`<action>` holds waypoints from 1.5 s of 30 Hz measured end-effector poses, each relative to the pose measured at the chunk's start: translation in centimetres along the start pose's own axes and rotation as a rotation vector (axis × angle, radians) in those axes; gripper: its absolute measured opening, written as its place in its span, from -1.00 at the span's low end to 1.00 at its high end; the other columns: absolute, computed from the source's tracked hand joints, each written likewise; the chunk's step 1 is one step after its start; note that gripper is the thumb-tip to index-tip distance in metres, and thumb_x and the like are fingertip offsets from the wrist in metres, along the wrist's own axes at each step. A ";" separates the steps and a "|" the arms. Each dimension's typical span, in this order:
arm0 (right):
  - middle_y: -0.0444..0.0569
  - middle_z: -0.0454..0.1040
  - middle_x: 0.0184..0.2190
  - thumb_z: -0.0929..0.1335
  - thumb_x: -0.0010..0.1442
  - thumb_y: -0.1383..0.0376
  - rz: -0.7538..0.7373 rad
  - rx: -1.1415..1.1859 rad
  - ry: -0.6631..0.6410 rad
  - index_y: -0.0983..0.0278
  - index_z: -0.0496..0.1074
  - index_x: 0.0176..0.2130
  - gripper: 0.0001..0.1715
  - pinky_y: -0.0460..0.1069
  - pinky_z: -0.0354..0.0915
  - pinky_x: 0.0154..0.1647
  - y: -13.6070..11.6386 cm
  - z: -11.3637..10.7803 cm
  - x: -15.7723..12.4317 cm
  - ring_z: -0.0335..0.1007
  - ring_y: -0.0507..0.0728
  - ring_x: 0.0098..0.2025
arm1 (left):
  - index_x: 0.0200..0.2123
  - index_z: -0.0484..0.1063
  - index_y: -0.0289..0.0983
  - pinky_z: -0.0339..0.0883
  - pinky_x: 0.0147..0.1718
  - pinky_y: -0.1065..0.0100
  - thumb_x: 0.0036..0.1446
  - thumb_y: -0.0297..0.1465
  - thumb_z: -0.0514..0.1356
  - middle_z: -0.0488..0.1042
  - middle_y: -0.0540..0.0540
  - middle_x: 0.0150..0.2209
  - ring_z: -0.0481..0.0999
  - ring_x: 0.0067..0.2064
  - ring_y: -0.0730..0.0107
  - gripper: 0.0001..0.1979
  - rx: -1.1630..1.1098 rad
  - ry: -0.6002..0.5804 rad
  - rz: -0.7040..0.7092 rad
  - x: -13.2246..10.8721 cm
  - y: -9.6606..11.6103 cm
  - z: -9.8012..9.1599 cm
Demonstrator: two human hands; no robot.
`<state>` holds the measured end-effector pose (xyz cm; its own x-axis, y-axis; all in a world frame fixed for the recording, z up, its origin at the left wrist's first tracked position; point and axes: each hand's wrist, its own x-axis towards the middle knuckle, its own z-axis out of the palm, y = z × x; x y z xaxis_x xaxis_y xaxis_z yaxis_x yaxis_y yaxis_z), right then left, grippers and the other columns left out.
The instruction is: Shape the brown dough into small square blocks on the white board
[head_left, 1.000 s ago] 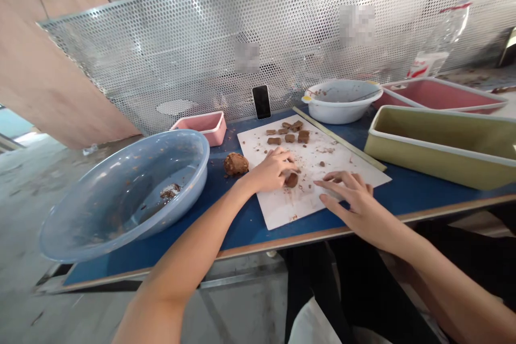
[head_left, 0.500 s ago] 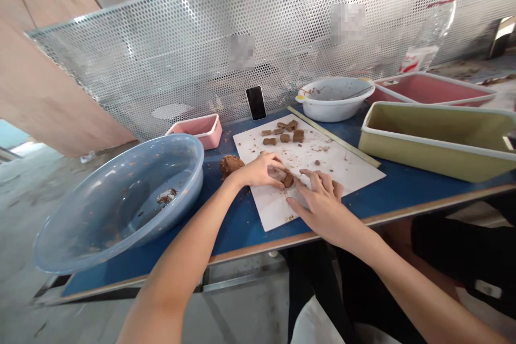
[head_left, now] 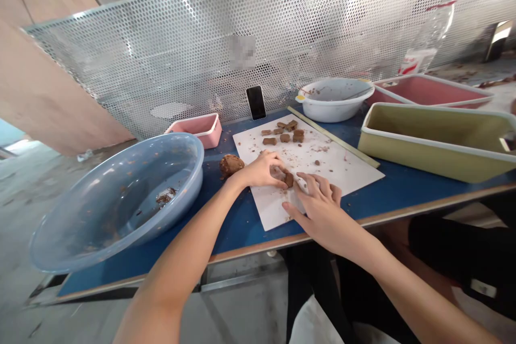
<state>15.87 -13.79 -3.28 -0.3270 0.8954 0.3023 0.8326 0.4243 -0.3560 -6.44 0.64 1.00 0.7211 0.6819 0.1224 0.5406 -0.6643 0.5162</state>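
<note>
My left hand (head_left: pixel 265 170) pinches a small brown piece of clay (head_left: pixel 288 179) between thumb and fingers, low over a white board (head_left: pixel 274 207). On the piece's right side is my right hand (head_left: pixel 316 199), its fingers apart and a fingertip close to or touching the clay; which of the two I cannot tell. Farther back on the board lie several shaped clay pieces (head_left: pixel 285 138), with crumbs scattered around them. A bigger lump of clay (head_left: pixel 231 165) rests on the blue table just left of the board, beside my left wrist.
A large blue basin (head_left: pixel 121 166) stands tilted at the left, near a small pink box (head_left: pixel 212 131). Behind the board are a phone (head_left: pixel 256 102) and a white basin (head_left: pixel 332 110). A flat strip (head_left: pixel 334 137) crosses the board's right edge, near a green planter (head_left: pixel 427 153).
My right hand has shifted slightly, its fingers now drawn a little away from the clay piece. My left hand keeps its pinch in nearly the same place.
</note>
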 end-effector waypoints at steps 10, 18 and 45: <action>0.26 0.26 0.58 0.12 0.66 -0.17 0.009 -0.023 -0.002 0.10 0.50 0.36 -0.31 0.59 0.24 0.39 0.2 -0.2 0.1 0.11 0.58 0.55 | -0.09 0.77 -0.06 0.37 0.34 -0.16 0.09 -0.24 0.68 0.59 -0.17 0.05 0.45 0.20 -0.10 -0.67 0.013 -0.007 0.002 -0.3 0.6 0.1; 0.15 0.10 0.67 0.07 0.64 -0.26 0.029 -0.013 -0.093 0.03 0.49 0.43 -0.20 0.59 0.20 0.44 0.8 -1.3 1.1 -0.05 0.59 0.63 | -0.13 0.78 -0.09 0.28 0.41 -0.14 0.08 -0.16 0.67 0.56 -0.16 0.06 0.40 0.24 -0.09 -0.67 -0.032 -0.047 -0.015 0.0 0.7 -0.1; 0.15 0.10 0.66 0.05 0.62 -0.30 0.076 0.002 -0.178 0.01 0.42 0.51 -0.14 0.64 0.11 0.49 1.5 -2.0 1.5 -0.13 0.63 0.66 | -0.18 0.76 -0.13 0.29 0.37 -0.14 0.12 -0.07 0.63 0.53 -0.17 0.09 0.37 0.23 -0.11 -0.66 0.055 -0.037 -0.036 0.1 1.4 -0.1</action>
<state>17.55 -12.09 -1.61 -0.3373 0.9345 0.1135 0.8571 0.3547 -0.3735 -5.68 -0.20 1.76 0.7157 0.6946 0.0725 0.5889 -0.6561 0.4719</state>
